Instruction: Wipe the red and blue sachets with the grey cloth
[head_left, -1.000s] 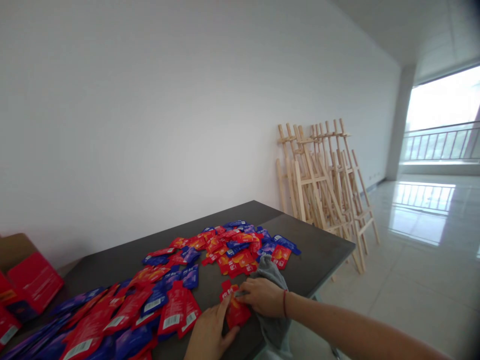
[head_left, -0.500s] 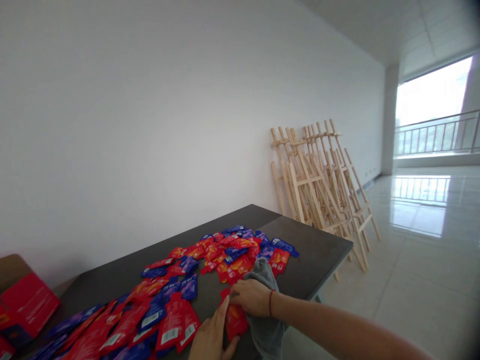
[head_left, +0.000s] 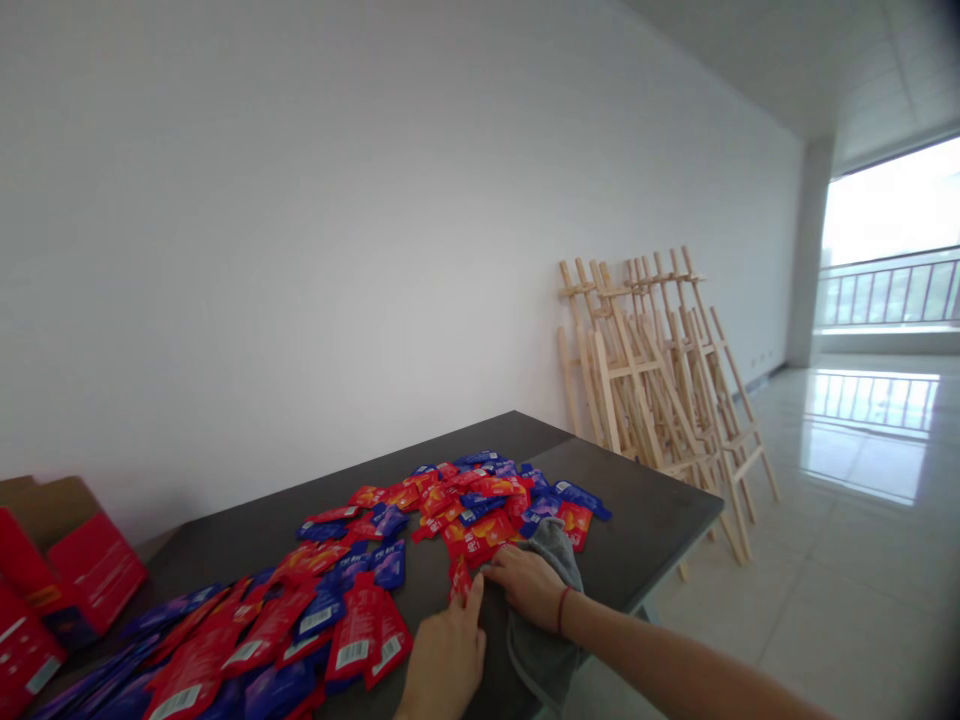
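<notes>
My left hand (head_left: 448, 648) is low in the middle of the head view, index finger stretched forward to the near end of a red pouch (head_left: 459, 577). The pouch lies on the dark table beside the heap, partly behind that finger; I see no grip on it. My right hand (head_left: 529, 588) is closed on a grey cloth (head_left: 553, 545), pressing it to the table, its fingertips close to my left index finger. The cloth droops over the near edge. Ahead of both hands is a heap of red and blue pouches (head_left: 480, 505).
More pouches (head_left: 364, 625) spread over the left of the dark table (head_left: 637, 490). Red cardboard boxes (head_left: 97, 575), one with its flaps up, stand at far left. Wooden easels (head_left: 645, 370) lean against the white wall (head_left: 300, 250) beyond the table's right end.
The red pouch has moved forward against the heap, and my left hand no longer grasps it around its sides. My right hand stays on the cloth. The view has turned slightly left.
</notes>
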